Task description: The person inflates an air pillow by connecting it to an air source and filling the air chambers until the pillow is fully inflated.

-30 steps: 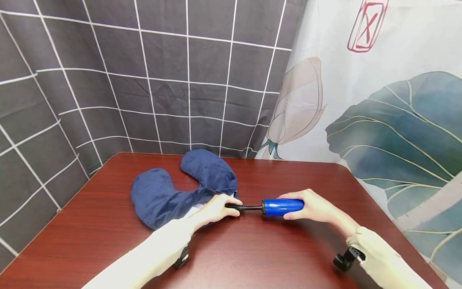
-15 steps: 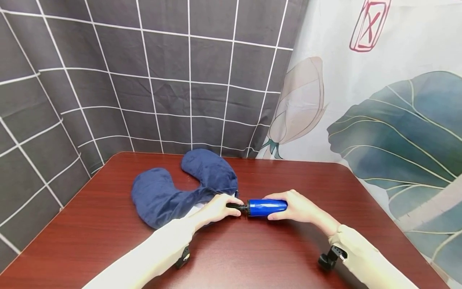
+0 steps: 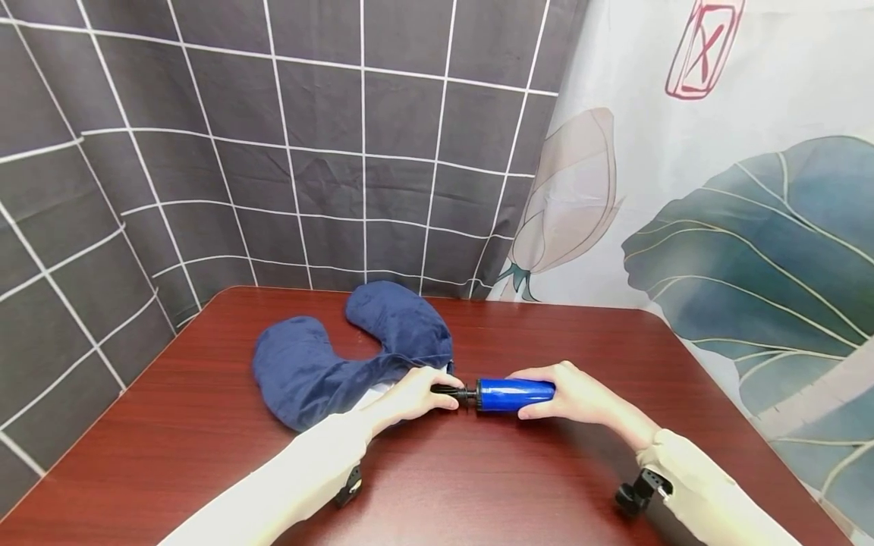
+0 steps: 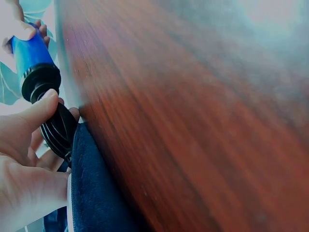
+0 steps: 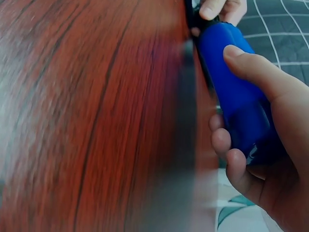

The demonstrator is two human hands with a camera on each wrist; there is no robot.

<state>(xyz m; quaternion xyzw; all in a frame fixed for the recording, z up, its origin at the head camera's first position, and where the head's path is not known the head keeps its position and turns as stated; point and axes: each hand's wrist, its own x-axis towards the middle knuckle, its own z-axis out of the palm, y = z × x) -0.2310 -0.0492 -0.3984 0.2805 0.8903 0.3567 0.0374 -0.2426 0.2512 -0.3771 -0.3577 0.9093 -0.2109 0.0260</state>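
A hand air pump with a blue barrel (image 3: 514, 395) and a ribbed black end (image 4: 60, 128) lies level over the table. My right hand (image 3: 570, 393) grips the barrel, thumb on one side and fingers curled round the other in the right wrist view. The black end is pinched by my left hand (image 3: 418, 393), and a short length of black rod shows between it and the barrel. Beside that hand lies a navy U-shaped neck pillow (image 3: 293, 371), its zipped cover (image 4: 94, 183) partly open on something white. Whether the pump joins the pillow is hidden by the left hand.
The reddish-brown wooden table (image 3: 478, 485) runs back to a dark gridded curtain (image 3: 307, 174). A pale curtain with a printed leaf (image 3: 744, 243) hangs at the right. Black camera mounts (image 3: 638, 493) sit under the wrists.
The right hand slid the blue barrel left towards the left hand, covering the rod, then drew it slightly back to the right. The left hand and the pillow stay in place.
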